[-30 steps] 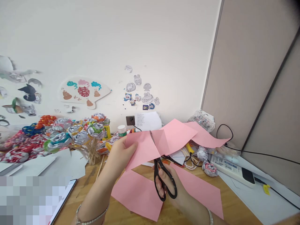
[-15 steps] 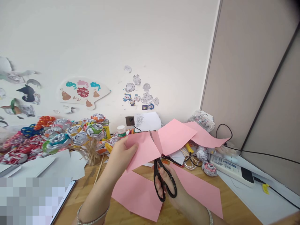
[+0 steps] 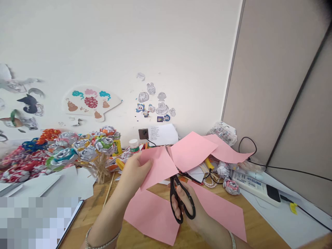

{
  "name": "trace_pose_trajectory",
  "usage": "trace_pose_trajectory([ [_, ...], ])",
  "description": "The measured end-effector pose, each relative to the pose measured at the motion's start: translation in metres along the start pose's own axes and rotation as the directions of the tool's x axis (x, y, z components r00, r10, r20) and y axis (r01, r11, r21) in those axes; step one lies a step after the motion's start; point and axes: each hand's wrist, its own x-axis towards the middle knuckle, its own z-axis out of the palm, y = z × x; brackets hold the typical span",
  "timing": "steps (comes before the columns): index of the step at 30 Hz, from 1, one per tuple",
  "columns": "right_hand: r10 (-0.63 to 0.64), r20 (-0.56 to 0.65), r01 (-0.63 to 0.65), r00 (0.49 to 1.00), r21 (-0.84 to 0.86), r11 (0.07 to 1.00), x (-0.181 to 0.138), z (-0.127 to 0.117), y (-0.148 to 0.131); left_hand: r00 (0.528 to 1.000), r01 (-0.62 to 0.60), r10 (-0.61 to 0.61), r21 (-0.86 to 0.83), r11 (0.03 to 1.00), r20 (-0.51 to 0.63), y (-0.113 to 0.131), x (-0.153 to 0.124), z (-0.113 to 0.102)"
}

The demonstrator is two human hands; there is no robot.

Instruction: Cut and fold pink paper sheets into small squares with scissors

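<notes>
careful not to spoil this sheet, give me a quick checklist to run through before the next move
1. Left hand gripping the pink sheet: ok
2. Right hand holding the scissors by the handles: ok
3. Left fingers hidden under the sheet clear of the blades: cannot tell
4. Table below free of other pink paper: not ok, a loose pink piece lies there
5. Sheet cut right through: cannot tell

Craft workspace, seemingly paper flowers (image 3: 87,153), scissors (image 3: 174,180)
</notes>
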Motion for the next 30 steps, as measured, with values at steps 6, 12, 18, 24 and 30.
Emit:
trace_pose_trajectory([
  [6, -0.035, 0.009, 0.035, 0.999, -0.010, 0.999, 0.0002, -0.0007, 0.0005, 1.000, -0.006, 0.006, -0.004, 1.000, 0.006, -0.0016, 0.0004, 0.0029],
  [12, -0.030, 0.007, 0.030, 1.000, -0.002, 1.000, 0.0014, -0.0005, 0.0014, 1.000, -0.005, 0.005, 0.003, 1.000, 0.002, -0.0007, 0.0006, 0.0035],
  [18, -0.015, 0.005, 0.015, 1.000, 0.025, 1.000, 0.0008, -0.0007, 0.0022, 1.000, -0.007, 0.007, 0.016, 1.000, 0.008, -0.0016, 0.0014, 0.0036],
  [24, -0.003, 0.000, 0.003, 1.000, 0.075, 0.997, 0.0003, -0.0037, 0.0041, 1.000, 0.017, -0.017, 0.010, 1.000, 0.018, -0.0008, 0.0007, 0.0045],
  [30, -0.006, 0.007, 0.006, 1.000, 0.060, 0.998, 0.0025, -0.0045, 0.0055, 1.000, 0.023, -0.022, -0.012, 1.000, 0.021, -0.0020, -0.0001, 0.0058],
])
